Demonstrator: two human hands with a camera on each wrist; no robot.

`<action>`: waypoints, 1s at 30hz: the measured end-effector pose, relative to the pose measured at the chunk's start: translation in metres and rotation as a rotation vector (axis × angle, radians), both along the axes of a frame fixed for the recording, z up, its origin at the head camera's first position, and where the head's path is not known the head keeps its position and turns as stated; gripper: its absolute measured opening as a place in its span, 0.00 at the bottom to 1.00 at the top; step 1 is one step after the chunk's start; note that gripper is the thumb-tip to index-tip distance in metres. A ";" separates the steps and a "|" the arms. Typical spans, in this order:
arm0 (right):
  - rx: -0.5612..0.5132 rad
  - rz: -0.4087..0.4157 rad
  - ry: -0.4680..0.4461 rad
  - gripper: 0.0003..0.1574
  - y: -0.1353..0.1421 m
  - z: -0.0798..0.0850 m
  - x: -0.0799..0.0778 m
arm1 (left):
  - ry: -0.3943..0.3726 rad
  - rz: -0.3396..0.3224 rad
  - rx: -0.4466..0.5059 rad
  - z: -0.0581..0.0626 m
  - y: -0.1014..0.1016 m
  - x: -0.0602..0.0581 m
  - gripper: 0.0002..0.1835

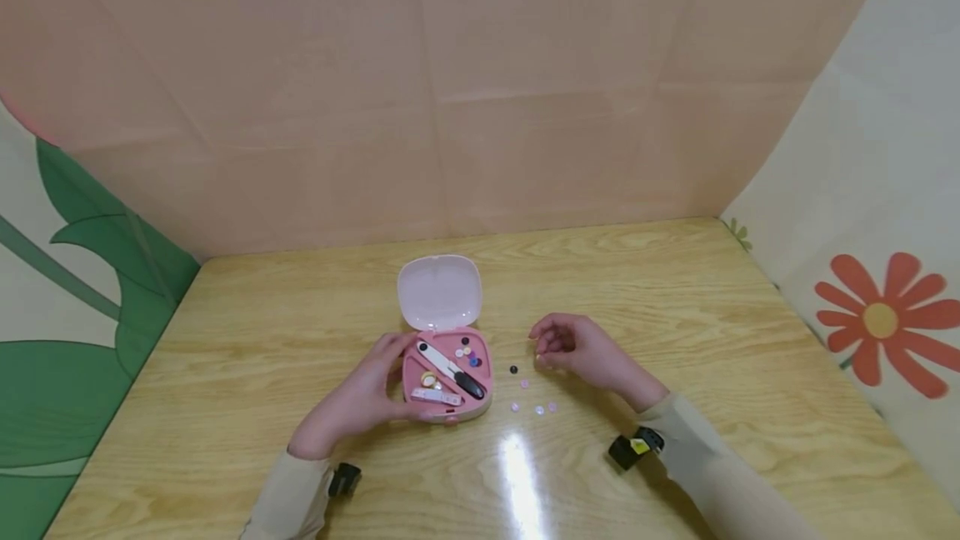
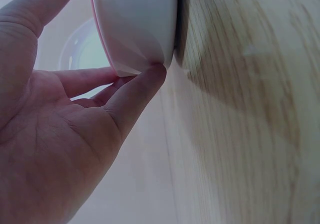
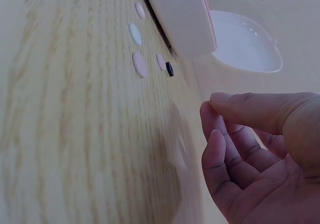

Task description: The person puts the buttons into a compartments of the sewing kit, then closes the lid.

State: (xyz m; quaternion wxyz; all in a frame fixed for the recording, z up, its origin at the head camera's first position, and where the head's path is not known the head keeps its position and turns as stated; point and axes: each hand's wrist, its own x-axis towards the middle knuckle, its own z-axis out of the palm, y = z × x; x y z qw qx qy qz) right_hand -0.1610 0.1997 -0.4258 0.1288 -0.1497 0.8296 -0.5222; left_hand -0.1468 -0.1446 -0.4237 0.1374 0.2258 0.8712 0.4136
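My left hand (image 1: 360,398) grips the left side of a pink sewing box (image 1: 489,373), its thumb at the front and its fingers farther back. The box's pale lid (image 1: 438,292) stands open behind it. In the compartments lie a white-and-black slim tool (image 1: 452,369), a white strip with pink marks (image 1: 437,397) and several small buttons (image 1: 475,362). My right hand (image 1: 581,352) hovers to the right of the box, thumb tip against the index finger (image 3: 212,119). Whether something tiny sits between them cannot be seen.
Loose buttons lie on the wooden table (image 1: 645,290) between box and right hand: a black button (image 1: 513,370), a white button (image 1: 539,410) and several pinkish ones, including a pink button (image 1: 552,407). A pinkish cloth backdrop (image 1: 450,148) hangs at the table's far edge.
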 end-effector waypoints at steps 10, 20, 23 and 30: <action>-0.011 0.009 0.005 0.18 0.002 0.002 -0.001 | 0.014 0.001 -0.006 0.000 -0.001 0.000 0.55; -0.076 0.018 -0.012 0.19 0.002 0.004 -0.001 | -0.001 0.001 -0.003 0.000 -0.001 0.000 0.55; -0.077 0.016 -0.014 0.19 0.001 0.004 -0.002 | -0.003 -0.001 0.001 0.000 -0.001 0.000 0.55; -0.073 0.019 0.008 0.19 -0.001 0.005 -0.003 | -0.007 -0.004 0.006 0.001 -0.001 0.000 0.55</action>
